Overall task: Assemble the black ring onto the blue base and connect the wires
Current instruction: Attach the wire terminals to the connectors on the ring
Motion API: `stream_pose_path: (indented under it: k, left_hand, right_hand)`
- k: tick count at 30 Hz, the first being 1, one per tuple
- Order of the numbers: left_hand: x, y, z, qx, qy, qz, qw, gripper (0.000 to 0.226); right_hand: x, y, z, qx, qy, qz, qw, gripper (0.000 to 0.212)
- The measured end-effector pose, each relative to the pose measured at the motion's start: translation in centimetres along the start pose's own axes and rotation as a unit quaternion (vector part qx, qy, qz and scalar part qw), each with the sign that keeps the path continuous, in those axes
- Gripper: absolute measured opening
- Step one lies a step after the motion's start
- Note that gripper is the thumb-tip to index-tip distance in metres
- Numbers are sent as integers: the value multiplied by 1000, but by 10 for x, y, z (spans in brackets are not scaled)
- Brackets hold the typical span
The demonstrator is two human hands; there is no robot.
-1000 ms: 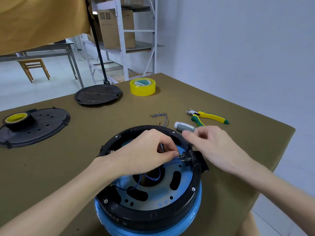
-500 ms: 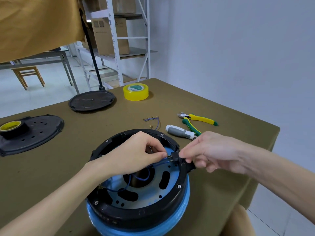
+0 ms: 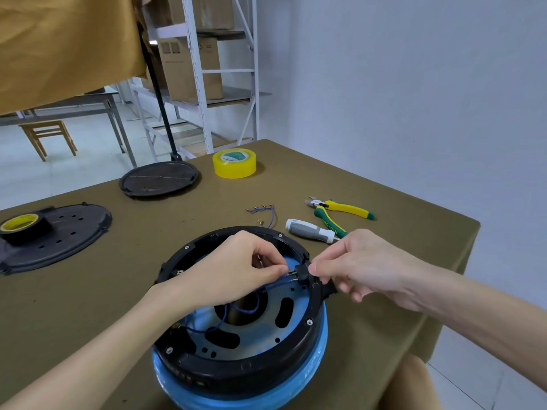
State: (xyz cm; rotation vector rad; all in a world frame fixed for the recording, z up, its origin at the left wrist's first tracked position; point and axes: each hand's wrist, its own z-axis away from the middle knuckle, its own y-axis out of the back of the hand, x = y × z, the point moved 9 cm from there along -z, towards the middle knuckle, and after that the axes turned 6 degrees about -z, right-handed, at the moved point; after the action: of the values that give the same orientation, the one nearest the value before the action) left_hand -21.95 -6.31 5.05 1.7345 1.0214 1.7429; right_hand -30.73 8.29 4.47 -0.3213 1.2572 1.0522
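The black ring [image 3: 310, 327] sits on top of the blue base [image 3: 321, 362] at the table's near edge. Blue wires [image 3: 225, 319] loop across the grey metal plate inside the ring. My left hand [image 3: 236, 267] reaches over the ring and pinches the end of a blue wire at the ring's right side. My right hand [image 3: 361, 264] pinches the black socket block [image 3: 302, 272] on the ring's right rim. The wire's terminal meets the block between my fingertips.
Yellow-green pliers [image 3: 340, 210] and a grey-white screwdriver [image 3: 310, 230] lie just behind my right hand. Loose wire pieces [image 3: 266, 214] lie behind the ring. A yellow tape roll [image 3: 234, 163], two black covers [image 3: 159, 179] [image 3: 74, 232] and a tape roll [image 3: 22, 227] sit farther back.
My right hand came down from the screwdriver to the socket block and pinched it. My left hand kept hold of the wire end and stays at the block.
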Motion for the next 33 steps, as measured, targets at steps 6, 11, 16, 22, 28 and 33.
stream_pose_path:
  k: [6,11,16,22,28,33]
  left_hand:
    - [0,0,0,0,0,-1,1000,12]
    - [2,-1,-3,-5,-2,6,1000,16]
    - [3,-2,-6,1,-2,7,1000,21]
    - [2,-4,-8,-2,-1,25,1000,22]
    - [3,-4,-7,-10,-3,31,999,22]
    - [1,2,1,-5,-3,-7,1000,15]
  right_hand:
    - [1,-1,0,13,8,-12,1000,9]
    - [8,-3,-4,1,-25,-67,997,10]
    - [11,-6,-6,-20,-34,-89,995,13]
    - [14,-5,-9,-25,-50,-111,992,9]
    - [17,-6,-8,-26,-54,-142,988,11]
    - [9,0,-4,-2,8,-33,999,9]
